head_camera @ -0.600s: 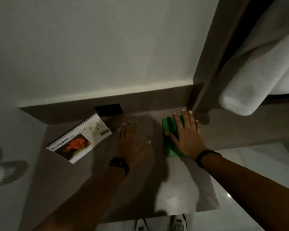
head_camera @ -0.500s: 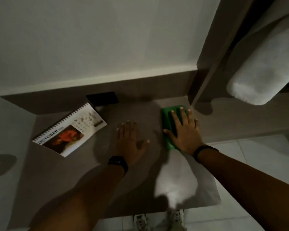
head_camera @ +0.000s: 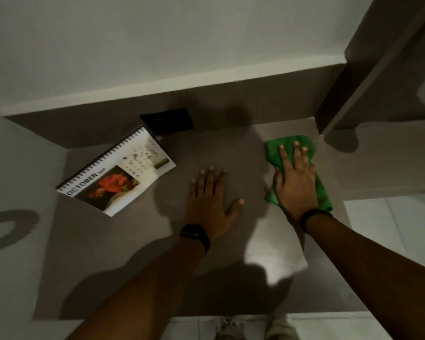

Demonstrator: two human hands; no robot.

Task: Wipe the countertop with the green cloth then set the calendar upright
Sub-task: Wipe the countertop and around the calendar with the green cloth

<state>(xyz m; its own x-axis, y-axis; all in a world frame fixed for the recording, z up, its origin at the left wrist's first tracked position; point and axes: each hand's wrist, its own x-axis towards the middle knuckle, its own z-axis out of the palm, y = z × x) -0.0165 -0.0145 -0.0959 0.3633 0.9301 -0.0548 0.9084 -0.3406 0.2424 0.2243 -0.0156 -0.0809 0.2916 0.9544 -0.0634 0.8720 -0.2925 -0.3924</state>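
A green cloth (head_camera: 275,153) lies on the grey-brown countertop (head_camera: 138,253) at the far right, close to the back corner. My right hand (head_camera: 296,182) presses flat on it, fingers spread. My left hand (head_camera: 210,200) rests palm-down on the bare counter just left of the cloth, holding nothing. A spiral-bound calendar (head_camera: 118,173) showing "OCTOBER" and a red flower picture lies flat at the back left, well left of both hands.
A dark flat rectangle (head_camera: 167,121) leans at the back wall behind the calendar. A vertical panel (head_camera: 341,104) borders the counter's right back corner, with a lower shelf (head_camera: 390,163) beyond. White floor tiles (head_camera: 390,229) and my shoes (head_camera: 253,327) show below the front edge.
My right hand with the cloth has stayed near the back right corner, shifting slightly toward the right edge. The left hand stays flat. The view has tilted so the hanging white towel is nearly out of frame.
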